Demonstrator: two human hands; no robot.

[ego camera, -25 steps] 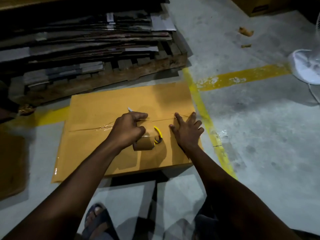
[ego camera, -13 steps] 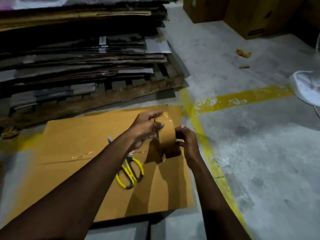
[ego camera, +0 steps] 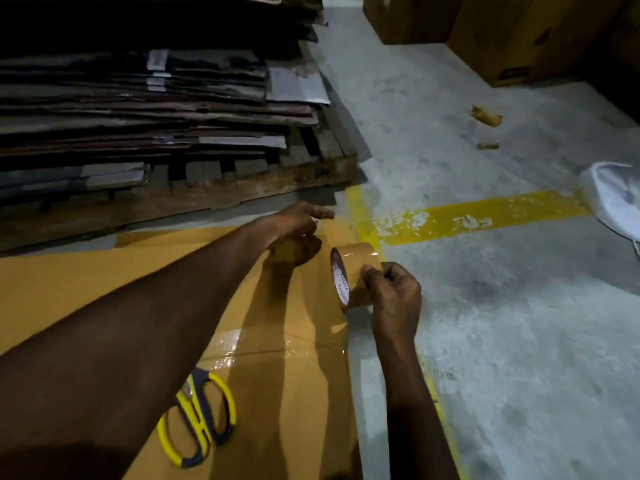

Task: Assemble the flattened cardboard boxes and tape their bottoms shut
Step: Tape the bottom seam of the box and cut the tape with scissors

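Note:
A yellow-brown cardboard box (ego camera: 86,282) lies on the concrete floor, bottom up, with clear glossy tape (ego camera: 294,348) along its centre seam. My right hand (ego camera: 393,292) grips a roll of brown tape (ego camera: 353,271) held upright over the box's right edge. My left hand (ego camera: 294,226) pinches the loose end of the tape and holds it just left of the roll. Yellow-handled scissors (ego camera: 201,424) lie on the box beside my left forearm.
A wooden pallet (ego camera: 207,195) stacked with flattened cardboard (ego camera: 156,112) stands right behind the box. Yellow floor lines (ego camera: 478,216) cross to the right. Assembled brown boxes (ego camera: 512,39) stand at the back right, a white bag (ego camera: 613,199) at the right edge, cardboard scraps (ego camera: 486,116) on the floor.
I lifted the tape roll off the box; it passed into my right hand, and my left hand took the tape end. The scissors were left lying on the box.

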